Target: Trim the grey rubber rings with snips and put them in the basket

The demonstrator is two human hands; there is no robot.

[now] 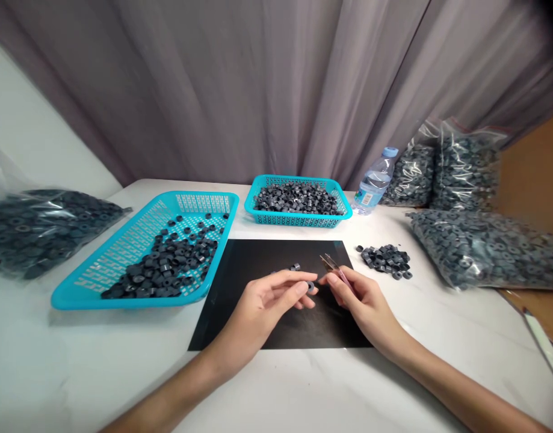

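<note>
Over the black mat (240,313), my left hand (269,300) pinches a small dark grey ring (310,287) between thumb and fingers. Just to its right, my right hand (355,294) is closed around a pair of tweezers (342,272), pinkish on the grip, with thin metal tips pointing up and left. Those tips are apart from the ring. Behind my left fingers, another loose ring (295,266) lies on the mat, and something dark beside it is partly hidden by the hand.
At left stands a large blue basket (136,302) part-filled with rings; a smaller blue basket (298,221) full of them is behind the mat. A ring pile (386,260), water bottle (374,183) and stuffed plastic bags (488,246) occupy the right. Another bag (46,225) lies far left.
</note>
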